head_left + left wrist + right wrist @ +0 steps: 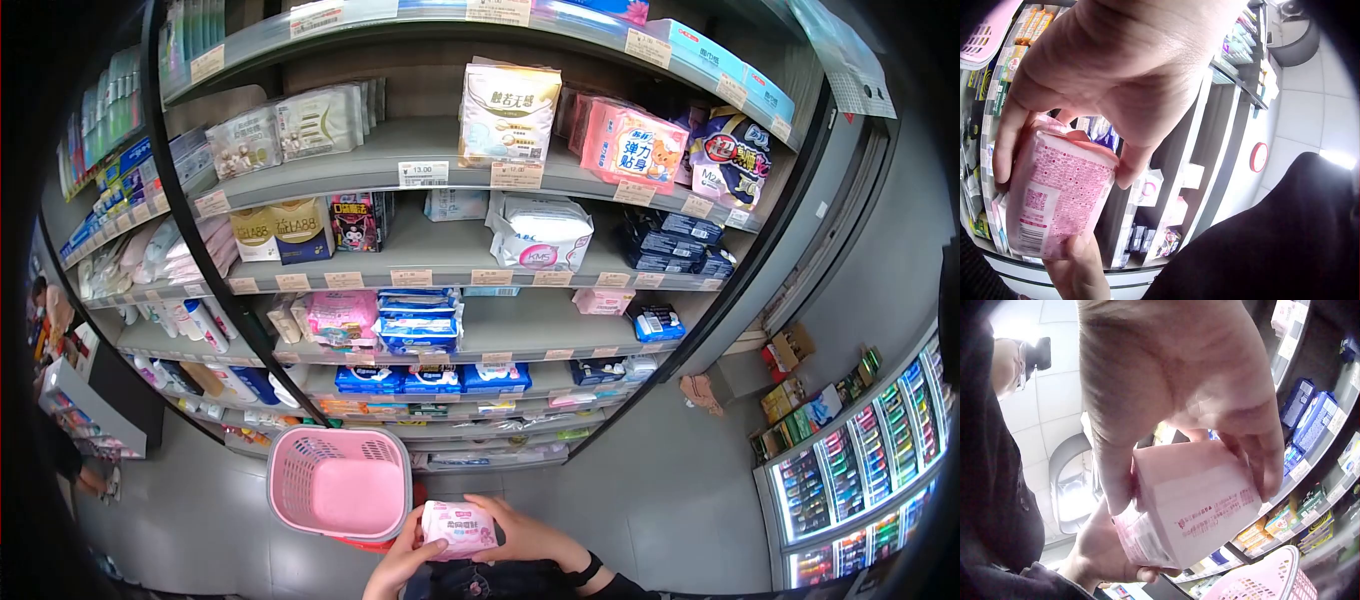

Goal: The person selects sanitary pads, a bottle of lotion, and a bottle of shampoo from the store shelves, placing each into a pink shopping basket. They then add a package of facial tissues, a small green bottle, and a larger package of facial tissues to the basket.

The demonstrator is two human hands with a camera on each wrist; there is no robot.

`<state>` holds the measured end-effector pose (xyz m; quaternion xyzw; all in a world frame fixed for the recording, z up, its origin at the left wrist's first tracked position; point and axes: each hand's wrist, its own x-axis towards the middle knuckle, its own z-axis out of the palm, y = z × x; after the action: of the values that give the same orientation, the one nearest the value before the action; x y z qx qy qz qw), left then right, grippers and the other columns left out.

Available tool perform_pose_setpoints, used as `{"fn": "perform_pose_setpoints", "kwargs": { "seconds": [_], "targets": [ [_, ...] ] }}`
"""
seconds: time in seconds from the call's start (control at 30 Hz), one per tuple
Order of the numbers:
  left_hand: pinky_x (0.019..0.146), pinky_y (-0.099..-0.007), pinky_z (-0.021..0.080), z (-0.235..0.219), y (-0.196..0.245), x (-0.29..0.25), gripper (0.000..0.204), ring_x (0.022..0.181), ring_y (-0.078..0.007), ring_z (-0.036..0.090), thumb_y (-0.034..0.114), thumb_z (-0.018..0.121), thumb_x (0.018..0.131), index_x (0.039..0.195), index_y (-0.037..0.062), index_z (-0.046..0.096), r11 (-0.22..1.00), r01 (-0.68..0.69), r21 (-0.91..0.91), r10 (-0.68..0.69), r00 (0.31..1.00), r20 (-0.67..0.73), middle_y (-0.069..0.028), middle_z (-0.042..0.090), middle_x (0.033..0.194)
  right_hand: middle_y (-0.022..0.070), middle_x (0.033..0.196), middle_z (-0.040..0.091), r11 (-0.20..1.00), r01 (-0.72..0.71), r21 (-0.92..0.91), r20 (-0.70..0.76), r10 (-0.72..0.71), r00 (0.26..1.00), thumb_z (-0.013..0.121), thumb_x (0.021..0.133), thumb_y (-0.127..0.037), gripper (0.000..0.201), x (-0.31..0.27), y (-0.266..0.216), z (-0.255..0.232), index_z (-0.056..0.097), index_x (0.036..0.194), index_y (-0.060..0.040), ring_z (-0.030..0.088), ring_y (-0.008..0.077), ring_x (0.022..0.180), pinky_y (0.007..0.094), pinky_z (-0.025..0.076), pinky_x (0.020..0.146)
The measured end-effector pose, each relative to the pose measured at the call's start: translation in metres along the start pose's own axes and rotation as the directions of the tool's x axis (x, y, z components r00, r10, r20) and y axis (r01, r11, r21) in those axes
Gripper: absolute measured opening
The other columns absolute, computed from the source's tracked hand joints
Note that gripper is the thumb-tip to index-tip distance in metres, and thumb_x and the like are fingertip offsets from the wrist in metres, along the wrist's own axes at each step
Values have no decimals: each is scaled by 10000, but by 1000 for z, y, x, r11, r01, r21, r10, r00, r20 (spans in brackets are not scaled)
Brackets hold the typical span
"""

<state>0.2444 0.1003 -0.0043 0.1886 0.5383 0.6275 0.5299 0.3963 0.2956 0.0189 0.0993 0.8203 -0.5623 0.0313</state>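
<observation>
Both hands hold a pink-and-white pack of sanitary pads (458,528) in front of the body, its printed front facing up in the head view. My left hand (402,557) grips the pack's left end, with the thumb laid over the front. At the opposite end, my right hand (532,537) curls its fingers and thumb around the pack. A barcode and a small square code show on the pack (1063,194) in the left wrist view. A plain pale side of the same pack (1200,487) shows in the right wrist view.
Just left of the pack stands a pink shopping basket (340,490) with nothing in it. Ahead, a shelf unit (520,325) carries several packs of sanitary products with price tags. Grey tiled floor (640,500) runs to the right, toward a lit drinks cooler (850,460).
</observation>
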Motion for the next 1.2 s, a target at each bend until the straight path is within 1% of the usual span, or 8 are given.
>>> {"fn": "perform_pose_setpoints", "kwargs": {
  "seconds": [0.4, 0.5, 0.57, 0.6, 0.73, 1.03, 1.1, 1.2],
  "targets": [
    [981, -335, 437, -31, 38, -1, 801, 1205, -210, 502, -40, 646, 775, 1476, 91, 281, 997, 60, 48, -58, 997, -44, -125, 489, 1324, 207, 1472, 316, 1000, -1, -22, -12, 1, 1000, 799, 769, -393, 996, 40, -18, 17, 205, 1515, -111, 394, 386, 1333, 424, 346, 1098],
    [994, -331, 433, -38, 44, -2, 877, 1233, -224, 494, -79, 642, 723, 1490, 99, 255, 1000, 10, -23, -11, 999, -48, -129, 466, 1358, 217, 1475, 312, 996, 1, 85, -72, 6, 997, 825, 763, -323, 1039, 47, -28, 22, 156, 1525, -99, 405, 344, 1334, 415, 350, 1101],
    [997, -333, 433, -43, 51, -3, 913, 1243, -231, 492, -99, 637, 700, 1497, 103, 240, 996, 6, -86, -9, 999, -35, -129, 462, 1367, 223, 1471, 320, 915, -20, 403, -103, 67, 992, 844, 756, -214, 1063, 53, -26, 26, 125, 1529, -93, 441, 285, 1306, 400, 386, 1079],
    [1000, -336, 433, -46, 54, -3, 950, 1253, -237, 489, -119, 632, 676, 1505, 107, 225, 990, -6, -142, 3, 1000, -20, -129, 457, 1377, 220, 1391, 407, 944, 84, 320, -185, -24, 982, 829, 780, -280, 1054, 57, -19, 30, 111, 1532, -107, 535, 257, 1164, 364, 487, 949],
    [994, -335, 437, -58, 58, -4, 980, 1255, -242, 487, -142, 617, 661, 1515, 114, 208, 989, 0, -151, 2, 1000, 11, -127, 453, 1385, 193, 1327, 466, 920, 29, 391, -104, 12, 995, 815, 802, -224, 1009, 60, -24, 33, 125, 1531, -117, 584, 216, 1083, 351, 484, 946],
    [977, -357, 457, -66, 59, -11, 1045, 1268, -251, 477, -165, 634, 658, 1538, 151, 167, 988, -32, -149, 42, 997, 64, -122, 441, 1401, 121, 1255, 522, 837, -22, 546, -12, 34, 999, 773, 799, -39, 840, 69, -24, 36, 258, 1458, -113, 599, 181, 1062, 326, 508, 892],
    [960, -380, 482, -55, 67, -14, 1059, 1270, -270, 477, -171, 645, 679, 1546, 163, 137, 966, -30, -255, 44, 998, 51, -137, 438, 1404, 115, 1252, 524, 838, -22, 545, -34, 48, 998, 772, 792, -23, 827, 71, -21, 32, 269, 1443, -112, 592, 178, 1072, 325, 507, 897],
    [922, -381, 518, -72, 49, -11, 1001, 1226, -273, 524, -169, 634, 720, 1536, 159, 155, 978, -65, -197, 77, 996, 50, -167, 444, 1392, 108, 1244, 528, 817, -10, 577, -123, 99, 988, 766, 781, 2, 823, 69, -26, 11, 269, 1428, -114, 579, 178, 1095, 322, 503, 906]
  ]
}}
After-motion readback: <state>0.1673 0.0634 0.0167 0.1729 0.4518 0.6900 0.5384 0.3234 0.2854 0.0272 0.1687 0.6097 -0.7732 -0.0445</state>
